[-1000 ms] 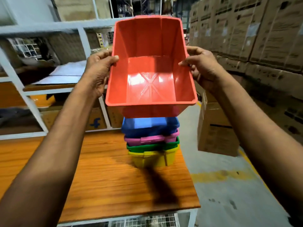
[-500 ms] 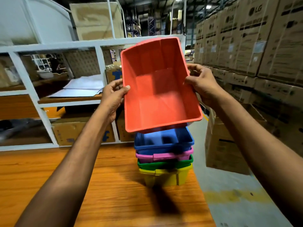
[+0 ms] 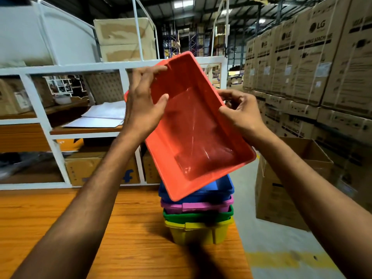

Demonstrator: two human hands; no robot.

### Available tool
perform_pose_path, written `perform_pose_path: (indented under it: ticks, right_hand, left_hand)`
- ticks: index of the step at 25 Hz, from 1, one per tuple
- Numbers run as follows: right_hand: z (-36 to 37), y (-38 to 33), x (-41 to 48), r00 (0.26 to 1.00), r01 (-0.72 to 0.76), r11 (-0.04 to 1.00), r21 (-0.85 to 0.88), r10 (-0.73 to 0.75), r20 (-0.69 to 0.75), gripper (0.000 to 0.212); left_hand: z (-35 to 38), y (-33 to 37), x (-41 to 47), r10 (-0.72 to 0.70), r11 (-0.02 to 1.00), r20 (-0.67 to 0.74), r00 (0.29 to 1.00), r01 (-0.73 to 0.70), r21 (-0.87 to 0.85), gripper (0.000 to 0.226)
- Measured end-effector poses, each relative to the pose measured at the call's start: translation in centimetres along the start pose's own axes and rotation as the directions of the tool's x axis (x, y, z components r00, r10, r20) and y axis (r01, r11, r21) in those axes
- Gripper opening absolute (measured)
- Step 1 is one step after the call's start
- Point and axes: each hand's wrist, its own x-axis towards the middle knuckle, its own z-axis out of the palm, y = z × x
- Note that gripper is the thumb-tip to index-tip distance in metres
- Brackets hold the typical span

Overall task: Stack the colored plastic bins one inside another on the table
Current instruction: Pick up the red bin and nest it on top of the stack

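I hold a red plastic bin (image 3: 193, 129) in the air, tilted and turned so its open side faces me. My left hand (image 3: 145, 103) grips its left rim, thumb inside. My right hand (image 3: 239, 111) grips the right rim. Below it a nested stack stands on the wooden table (image 3: 80, 228) near its right edge: blue bin (image 3: 223, 188) on top, then pink bin (image 3: 197, 206), green bin (image 3: 197, 216) and yellow bin (image 3: 197, 232) at the bottom. The red bin's lower corner overlaps the blue bin in the view; whether they touch is unclear.
A white shelving frame (image 3: 46, 125) with papers and cardboard boxes stands behind the table. An open cardboard box (image 3: 281, 184) sits on the floor to the right. Tall stacked cartons (image 3: 314, 63) line the right side. The table's right edge lies just past the stack.
The red bin has come lower and rotated clockwise, now skewed over the stack. My left hand has shifted up along its rim toward the far end; the camera has tilted up.
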Motion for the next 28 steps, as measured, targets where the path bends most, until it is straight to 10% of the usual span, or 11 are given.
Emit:
perform_pose_path:
  ticks: [7,12,16,22,25,28]
  right_hand:
    - [0.9,-2.7,-0.5,0.977,0.202,0.972,-0.121,-0.191,0.097,0.026]
    - [0.0,-4.2,1.2,0.877,0.479,0.775,-0.412,-0.397,0.272,0.022]
    - [-0.4,-4.7,1.8,0.869,0.409,0.493,-0.768,-0.468,0.162,0.035]
    - [1.8,-2.0,-3.8,0.917,0.115,0.806,-0.581,-0.311,-0.25,0.029]
    - [1.9,-1.0,-4.6,0.881,-0.007,0.866,-0.5,-0.232,-0.413,0.048]
    - [1.5,-0.2,-3.3,0.902,-0.232,0.961,-0.149,0.155,-0.403,0.066]
  left_hand:
    - [-0.3,4.0,6.6,0.361,0.688,0.57,0.738,-0.624,0.37,0.043]
    - [-0.5,3.7,7.9,0.354,0.659,0.673,0.65,-0.684,0.314,0.017]
    - [-0.6,0.8,7.7,0.185,0.739,0.554,0.811,-0.487,0.466,0.027]
    - [-1.0,-2.2,6.3,-0.336,0.921,0.19,0.923,0.279,0.272,0.02]
    - [-0.6,-2.2,4.4,-0.4,0.915,0.163,0.902,0.404,0.006,0.022]
    - [0.1,-3.2,1.9,-0.516,0.833,0.126,0.848,0.53,-0.159,0.021]
